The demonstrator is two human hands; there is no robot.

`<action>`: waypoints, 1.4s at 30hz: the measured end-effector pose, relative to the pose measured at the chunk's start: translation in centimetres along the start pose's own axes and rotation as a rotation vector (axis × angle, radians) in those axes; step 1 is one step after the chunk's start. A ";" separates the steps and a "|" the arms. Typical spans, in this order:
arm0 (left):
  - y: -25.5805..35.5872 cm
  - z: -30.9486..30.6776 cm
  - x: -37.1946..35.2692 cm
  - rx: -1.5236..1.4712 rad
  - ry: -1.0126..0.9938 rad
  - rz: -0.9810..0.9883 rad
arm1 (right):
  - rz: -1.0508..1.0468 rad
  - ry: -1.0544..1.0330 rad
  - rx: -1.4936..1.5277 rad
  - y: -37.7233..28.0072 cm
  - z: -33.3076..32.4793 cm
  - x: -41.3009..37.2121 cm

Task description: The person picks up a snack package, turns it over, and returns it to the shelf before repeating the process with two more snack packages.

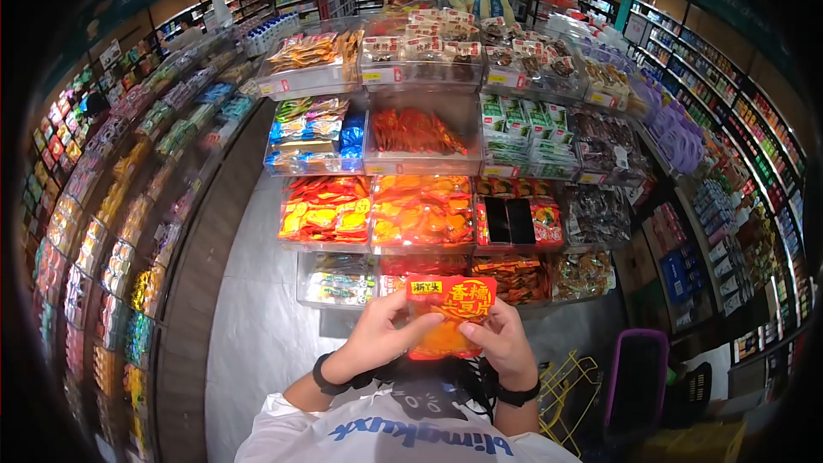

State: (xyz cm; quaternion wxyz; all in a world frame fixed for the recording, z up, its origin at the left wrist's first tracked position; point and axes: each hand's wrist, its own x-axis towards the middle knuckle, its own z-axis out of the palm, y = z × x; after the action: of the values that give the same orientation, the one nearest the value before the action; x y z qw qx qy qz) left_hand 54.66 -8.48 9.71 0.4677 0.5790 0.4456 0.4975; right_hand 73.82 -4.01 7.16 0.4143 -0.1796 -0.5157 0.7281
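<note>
A: And here's the red snack packet (452,317), front and centre, held upright between the person's two hands!

B: Left hand (390,339) gripping one side, thumb pressed across the front. Its other fingers are partly hidden.

A: Right hand (506,343) matches it on the far side, thumb on the orange lower half, fingers curled behind the edge!

B: Black wristbands (326,375) on both wrists, and a white shirt (360,429) just below.

A: Beyond the packet, tiers of clear bins (423,163)! Orange packets (422,210) fill the middle one, red-and-yellow packets (326,210) to its left.

B: And to its right, two black phone-like slabs (508,221) side by side over red packets (547,219). Down by the right arm, a yellow wire frame (570,394).
</note>
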 end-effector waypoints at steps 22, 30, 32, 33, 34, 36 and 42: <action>0.0 0.9 0.6 0.206 0.014 0.082 | -0.055 0.097 0.196 0.7 -0.1 -0.2; -0.3 0.8 1.1 0.139 0.041 -0.062 | -0.060 0.110 0.074 0.9 -0.4 0.2; -0.2 0.6 1.1 0.134 0.052 -0.103 | -0.024 0.083 0.036 1.0 -0.4 0.3; -0.5 0.5 1.2 0.125 0.063 -0.081 | 0.013 0.065 0.014 1.2 -0.7 0.2; -1.1 0.5 1.2 0.115 0.073 -0.059 | 0.049 0.048 -0.009 1.3 -0.9 0.2; -1.3 0.5 1.3 0.067 0.062 -0.039 | 0.031 0.062 -0.029 1.3 -1.0 0.1; -0.5 1.0 1.2 -0.036 -0.004 -0.063 | -0.046 0.111 0.021 1.8 -1.1 0.4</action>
State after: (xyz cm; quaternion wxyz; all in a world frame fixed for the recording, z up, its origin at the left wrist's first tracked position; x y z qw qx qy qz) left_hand 55.79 -7.28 9.34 0.4943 0.5572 0.4538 0.4892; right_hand 73.58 -3.26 5.16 0.4607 -0.2032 -0.4883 0.7128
